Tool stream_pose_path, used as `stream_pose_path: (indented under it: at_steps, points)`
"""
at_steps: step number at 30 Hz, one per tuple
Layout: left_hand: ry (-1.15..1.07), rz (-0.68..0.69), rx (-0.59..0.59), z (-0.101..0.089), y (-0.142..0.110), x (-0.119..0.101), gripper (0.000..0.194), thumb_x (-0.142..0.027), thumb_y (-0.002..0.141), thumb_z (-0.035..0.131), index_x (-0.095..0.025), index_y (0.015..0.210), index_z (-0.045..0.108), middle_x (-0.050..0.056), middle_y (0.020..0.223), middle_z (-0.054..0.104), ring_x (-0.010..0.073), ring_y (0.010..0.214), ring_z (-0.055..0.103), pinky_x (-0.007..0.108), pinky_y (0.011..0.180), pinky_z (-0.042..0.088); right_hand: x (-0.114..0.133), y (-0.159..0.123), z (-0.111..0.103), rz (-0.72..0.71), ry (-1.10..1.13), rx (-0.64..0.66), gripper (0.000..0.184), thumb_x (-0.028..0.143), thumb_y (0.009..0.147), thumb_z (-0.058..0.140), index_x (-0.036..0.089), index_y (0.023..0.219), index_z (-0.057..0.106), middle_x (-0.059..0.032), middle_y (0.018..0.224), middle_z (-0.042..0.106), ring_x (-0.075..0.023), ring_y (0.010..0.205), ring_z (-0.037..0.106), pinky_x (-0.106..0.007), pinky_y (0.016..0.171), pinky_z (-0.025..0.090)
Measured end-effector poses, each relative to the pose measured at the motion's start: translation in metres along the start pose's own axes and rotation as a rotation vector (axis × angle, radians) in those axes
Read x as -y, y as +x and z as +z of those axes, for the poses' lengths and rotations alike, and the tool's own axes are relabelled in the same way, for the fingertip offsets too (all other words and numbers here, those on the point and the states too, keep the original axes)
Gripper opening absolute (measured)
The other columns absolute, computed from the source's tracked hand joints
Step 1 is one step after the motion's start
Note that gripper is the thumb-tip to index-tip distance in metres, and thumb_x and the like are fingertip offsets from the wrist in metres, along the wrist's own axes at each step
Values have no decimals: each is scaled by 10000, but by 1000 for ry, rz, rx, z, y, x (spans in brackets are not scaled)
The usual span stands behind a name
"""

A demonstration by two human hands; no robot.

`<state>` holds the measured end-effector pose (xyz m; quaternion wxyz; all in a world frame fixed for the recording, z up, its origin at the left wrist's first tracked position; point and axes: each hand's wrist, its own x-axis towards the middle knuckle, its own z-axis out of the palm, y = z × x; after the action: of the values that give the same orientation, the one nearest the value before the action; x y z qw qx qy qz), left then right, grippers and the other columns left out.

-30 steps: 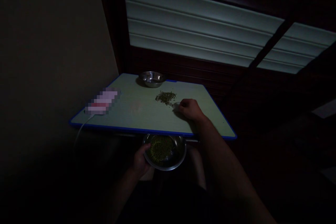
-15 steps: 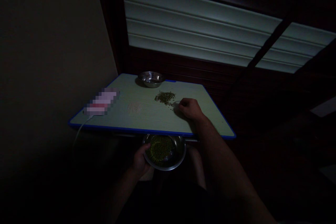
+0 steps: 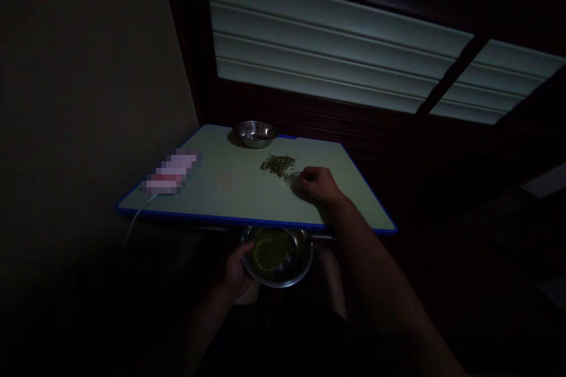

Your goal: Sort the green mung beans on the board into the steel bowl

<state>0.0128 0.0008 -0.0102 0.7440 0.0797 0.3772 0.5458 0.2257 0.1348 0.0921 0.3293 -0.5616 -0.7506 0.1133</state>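
My left hand is closed on the rim of a steel bowl, its thumb over the inner edge. Small green grains that look like mung beans lie in that bowl, which is just below the table's near edge. On the tabletop, my right hand is closed around a small pale, see-through piece; its kind is hard to make out in the dim light. The piece's tip is beside a loose pile of small green-brown grains. My right fingertips are partly hidden by the hand itself.
A second steel bowl stands at the far edge of the pale, blue-rimmed table. On the left lies a blurred pink object with a white cable hanging over the edge. A wall and a dark-framed slatted panel bound the table.
My right hand stays almost in place, with the pale piece shifting slightly beside the pile. The bowl in my left hand has not visibly moved.
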Motion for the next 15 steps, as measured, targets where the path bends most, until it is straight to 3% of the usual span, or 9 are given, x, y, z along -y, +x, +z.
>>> stream_pose_path:
  at_steps: [5, 15]
  points:
    - [-12, -18, 46, -2, 1, 0, 205, -218, 684, 603, -110, 796, 736, 133, 835, 764, 334, 1011, 666, 462, 984, 454, 0, 1, -1, 69, -35, -72, 170, 247, 700, 529, 152, 696, 670, -8, 625, 634, -117, 592, 519, -230, 579, 364]
    - [-18, -18, 59, -4, 2, 0, 207, -225, 677, 609, -119, 804, 733, 134, 844, 765, 348, 1052, 648, 481, 984, 453, 0, 0, -1, 15, -28, -33, 195, 265, 708, 541, 146, 725, 694, -16, 641, 647, -115, 591, 519, -231, 575, 359]
